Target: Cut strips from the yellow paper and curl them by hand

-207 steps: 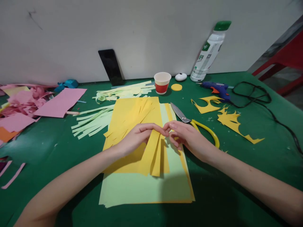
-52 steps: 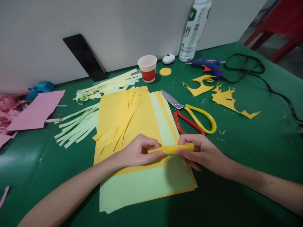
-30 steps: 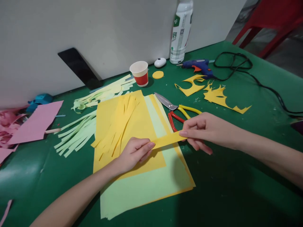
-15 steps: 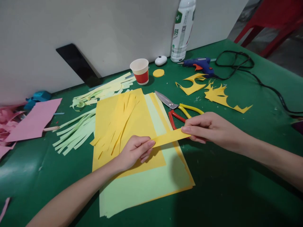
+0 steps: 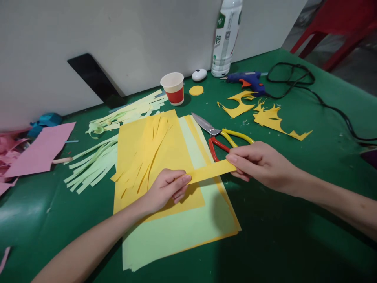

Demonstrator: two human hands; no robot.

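Observation:
A short yellow paper strip point(image 5: 210, 171) is stretched between my hands, above the paper stack. My left hand point(image 5: 171, 186) pinches its left end, and my right hand point(image 5: 250, 163) pinches the right end between thumb and fingers. Under the strip lie a yellow sheet point(image 5: 173, 200) and light green sheets point(image 5: 176, 239). Several narrow yellow strips point(image 5: 153, 151) rest loose on the yellow sheet, left of my hands. Just beyond my right hand are scissors point(image 5: 214, 131) with red and yellow handles, their blades apart.
Behind the stack stand a paper cup point(image 5: 174, 90) and a white bottle point(image 5: 226, 39). A blue glue gun point(image 5: 247, 81) trails a black cord at the right, near yellow offcuts point(image 5: 273, 120). Green fringed paper point(image 5: 94, 167) and a pink sheet point(image 5: 44, 149) lie left. A black phone-like slab point(image 5: 96, 80) leans on the wall.
My right hand's thumb has shifted slightly at the strip's right end. Both hands still hold the strip, and the whole view has slid a little.

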